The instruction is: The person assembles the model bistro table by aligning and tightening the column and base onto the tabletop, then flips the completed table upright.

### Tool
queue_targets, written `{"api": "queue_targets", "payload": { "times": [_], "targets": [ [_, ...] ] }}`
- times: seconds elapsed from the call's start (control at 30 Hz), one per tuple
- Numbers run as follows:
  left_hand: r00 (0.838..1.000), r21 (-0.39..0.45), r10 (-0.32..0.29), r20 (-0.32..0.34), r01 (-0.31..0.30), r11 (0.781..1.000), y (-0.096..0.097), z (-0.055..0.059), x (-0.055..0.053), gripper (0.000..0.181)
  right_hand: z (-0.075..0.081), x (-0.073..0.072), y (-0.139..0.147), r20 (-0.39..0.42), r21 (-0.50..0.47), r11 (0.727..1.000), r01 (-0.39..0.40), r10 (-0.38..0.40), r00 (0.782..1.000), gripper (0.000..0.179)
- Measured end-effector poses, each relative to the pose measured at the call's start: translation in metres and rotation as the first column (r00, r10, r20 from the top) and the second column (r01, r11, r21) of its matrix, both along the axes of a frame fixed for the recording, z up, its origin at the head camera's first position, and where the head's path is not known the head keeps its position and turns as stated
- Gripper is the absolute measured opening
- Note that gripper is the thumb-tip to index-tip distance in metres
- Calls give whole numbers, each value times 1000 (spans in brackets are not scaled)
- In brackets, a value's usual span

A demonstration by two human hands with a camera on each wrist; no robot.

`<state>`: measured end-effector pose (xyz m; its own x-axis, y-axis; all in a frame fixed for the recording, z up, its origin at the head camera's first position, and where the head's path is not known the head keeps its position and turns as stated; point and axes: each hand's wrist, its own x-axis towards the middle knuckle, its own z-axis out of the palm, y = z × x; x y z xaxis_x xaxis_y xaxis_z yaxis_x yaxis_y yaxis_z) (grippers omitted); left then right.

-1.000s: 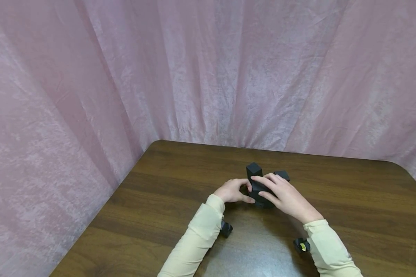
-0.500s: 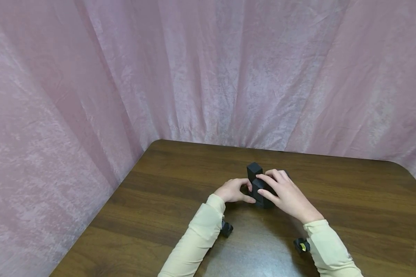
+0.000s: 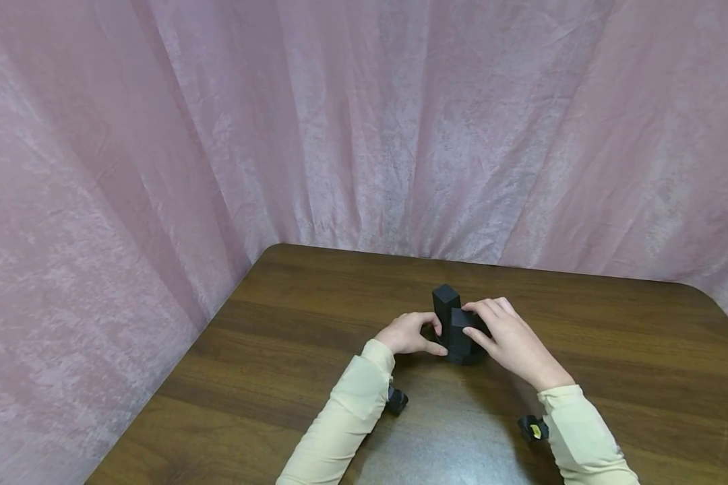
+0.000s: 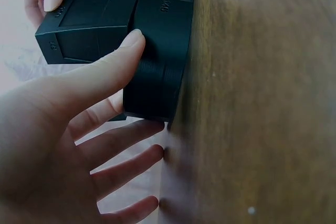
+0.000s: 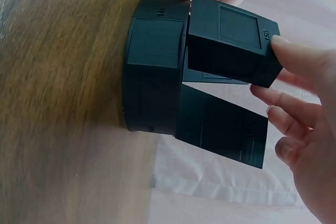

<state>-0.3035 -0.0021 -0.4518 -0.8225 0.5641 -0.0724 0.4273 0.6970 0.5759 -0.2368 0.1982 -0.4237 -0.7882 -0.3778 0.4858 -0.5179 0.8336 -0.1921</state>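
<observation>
A low black base piece (image 5: 152,82) with raised digits stands on the table. Several black blocks rise from it, one of them a tall upright block (image 3: 445,302) at the back left in the head view. My left hand (image 3: 403,333) holds the base from the left, thumb on its near side and index finger behind. My right hand (image 3: 514,342) pinches a numbered black block (image 5: 231,35) between thumb and fingers, tilted over the base's edge. Whether that block touches the base is hard to tell. Below it in the right wrist view, another black block (image 5: 220,124) adjoins the base.
The brown wooden table (image 3: 315,296) runs back to a pink curtain (image 3: 364,135). A small black wrist device (image 3: 396,401) hangs under the left sleeve, another wrist device (image 3: 532,429) by the right one.
My right hand has shifted slightly right along with the pinched block, which has turned and moved right, away from the tall block. My left hand and the base stay in place.
</observation>
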Motion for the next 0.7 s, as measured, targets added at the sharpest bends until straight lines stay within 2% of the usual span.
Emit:
{"api": "queue_targets", "payload": {
  "times": [0.2, 0.43, 0.6, 0.7],
  "targets": [
    [1000, -4, 6, 13, -6, 1000, 0, 0, 0, 34, 1, 1, 2, -28, 62, 998, -3, 5, 1000, 47],
    [1000, -5, 7, 7, -6, 1000, 0, 0, -1, 33, 6, 3, 5, 32, 54, 998, 17, -19, 999, 41],
    [1000, -3, 2, 10, -2, 1000, 0, 0, -1, 33, 14, 7, 7, 9, 51, 998, 23, -23, 1000, 30],
    [1000, -3, 3, 9, -3, 1000, 0, 0, -2, 33, 19, 9, 8, 42, 66, 998, 21, -24, 999, 27]
  ]
}}
